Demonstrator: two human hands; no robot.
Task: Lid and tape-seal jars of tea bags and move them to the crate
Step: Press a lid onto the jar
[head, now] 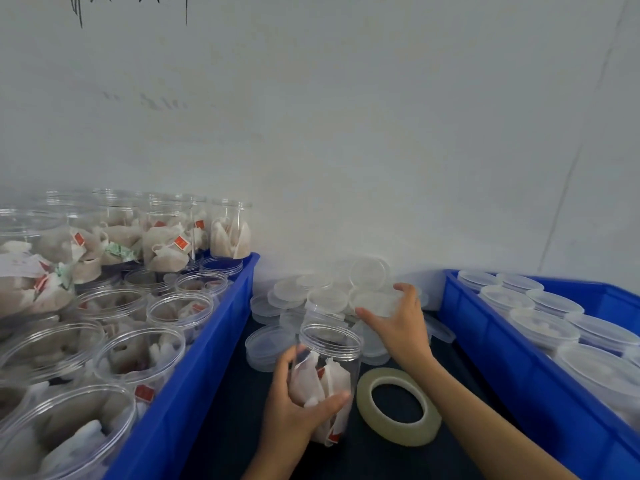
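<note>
The open jar (325, 379) stands upright on the dark table (235, 420), between two blue crates. It holds white tea bags with red tags; the print on the tags is too small to read. The left hand (294, 407) has its grip clamped round the lower body of the jar, thumb on the near side, fingers on the far side. The right hand (398, 327) reaches beyond the jar; thumb and fingers pinch one translucent lid (375, 301) at the top of the lid pile (311, 306).

The lid pile lies directly behind the jar, against the white wall (346, 133). More than ten lids show there; an exact count cannot be made because they overlap. One roll of clear tape (398, 407) lies flat just right of the jar, under the right forearm.

The left crate (194, 375), left of the jar, holds unlidded jars of tea bags in two tiers; at least twelve show. The right crate (502, 368), right of the tape roll, holds lidded jars; about eight lids are visible. Dark marks at the top of the wall are cut off and unreadable.
</note>
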